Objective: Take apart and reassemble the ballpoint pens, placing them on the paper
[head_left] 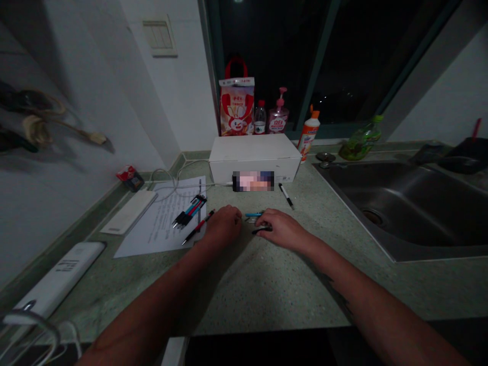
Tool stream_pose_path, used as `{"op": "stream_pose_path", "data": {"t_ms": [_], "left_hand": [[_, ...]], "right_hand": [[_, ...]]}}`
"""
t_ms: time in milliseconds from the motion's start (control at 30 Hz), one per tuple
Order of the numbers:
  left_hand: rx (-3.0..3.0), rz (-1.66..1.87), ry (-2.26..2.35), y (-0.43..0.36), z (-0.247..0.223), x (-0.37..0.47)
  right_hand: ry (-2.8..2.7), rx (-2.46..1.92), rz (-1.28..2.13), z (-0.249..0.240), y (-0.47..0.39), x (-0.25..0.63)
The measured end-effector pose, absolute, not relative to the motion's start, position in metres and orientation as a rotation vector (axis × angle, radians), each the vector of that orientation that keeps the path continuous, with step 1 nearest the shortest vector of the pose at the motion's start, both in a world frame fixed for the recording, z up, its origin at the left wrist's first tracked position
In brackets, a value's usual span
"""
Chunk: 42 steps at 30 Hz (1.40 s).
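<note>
Two bare forearms reach forward over a speckled green desk (244,284) in dim light. The left hand (224,223) rests knuckles up, its grip loosely curled; whether it holds anything cannot be told. Just to its right, the right hand (284,229) lies palm down with its fingers (267,222) pressed onto small pen parts (254,218), a blue piece and a dark piece, which sit on the desk in the gap between the two hands; whether that grip closes on them or only touches them cannot be told. Just left of the left hand lies a red and black pen (197,227), its tip over the edge of a handwritten sheet of paper (163,223). On that sheet, a little farther from the left hand, sits a bundle of pens (189,210). Beyond the right hand, well apart, lies a single black and white pen (285,195). Straight beyond both hands stands a white box (253,155), with a white cable (168,180) curling left of it. Far left of the left hand lie a flat white device (129,211) and a white power strip (57,279). Far right of the right hand is a steel sink (412,203). Behind the box, against a dark window, stand a red bag (236,104) and several bottles (278,114).
</note>
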<state>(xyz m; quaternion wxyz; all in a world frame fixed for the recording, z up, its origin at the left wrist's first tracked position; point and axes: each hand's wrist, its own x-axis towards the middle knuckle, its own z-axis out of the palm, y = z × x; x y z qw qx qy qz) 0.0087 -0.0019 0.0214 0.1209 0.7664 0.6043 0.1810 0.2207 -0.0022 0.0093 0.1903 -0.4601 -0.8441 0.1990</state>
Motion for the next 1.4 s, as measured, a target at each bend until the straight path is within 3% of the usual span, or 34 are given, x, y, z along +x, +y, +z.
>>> {"op": "stream_pose_path", "data": {"t_ms": [400,800,1400], "left_hand": [[2.257,0.46,1.765,-0.001,0.023,0.007],[1.773,0.854,1.34,0.001,0.012,0.017],[1.601,0.921,1.293,0.001,0.021,0.02]], "right_hand": [[-2.387,-1.281,0.564,0.013,-0.003,0.221],[-2.138,-1.309,0.472,0.015,0.0,0.222],[-2.022,-1.246,0.608,0.017,-0.001,0.22]]}}
